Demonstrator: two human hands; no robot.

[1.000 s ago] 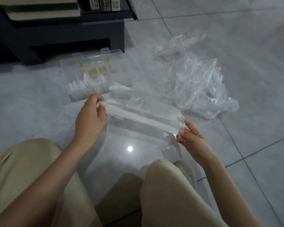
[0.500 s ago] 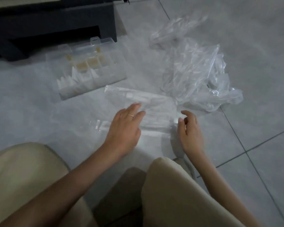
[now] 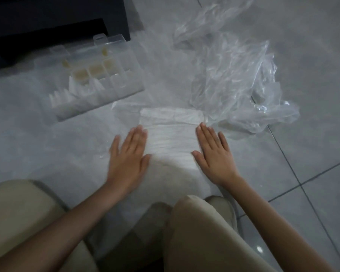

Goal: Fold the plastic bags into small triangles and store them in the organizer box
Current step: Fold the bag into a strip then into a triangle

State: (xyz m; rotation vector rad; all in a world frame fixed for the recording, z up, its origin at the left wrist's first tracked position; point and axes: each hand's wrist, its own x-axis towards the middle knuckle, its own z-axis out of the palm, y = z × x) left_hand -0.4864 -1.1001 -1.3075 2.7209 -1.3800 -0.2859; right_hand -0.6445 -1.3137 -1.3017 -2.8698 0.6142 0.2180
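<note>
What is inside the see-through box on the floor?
The organizer box holds white folded triangles in its near compartments and yellowish bits farther back. The cloudy walls hide what else is inside.

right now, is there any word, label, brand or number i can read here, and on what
No readable text anywhere. The flattened plastic bag, the pile of loose bags and the organizer box show no print; the yellowish patches in the box are too blurred to tell.

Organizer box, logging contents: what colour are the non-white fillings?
Yellowish tan; clear plastic organizer box, head view.
</note>
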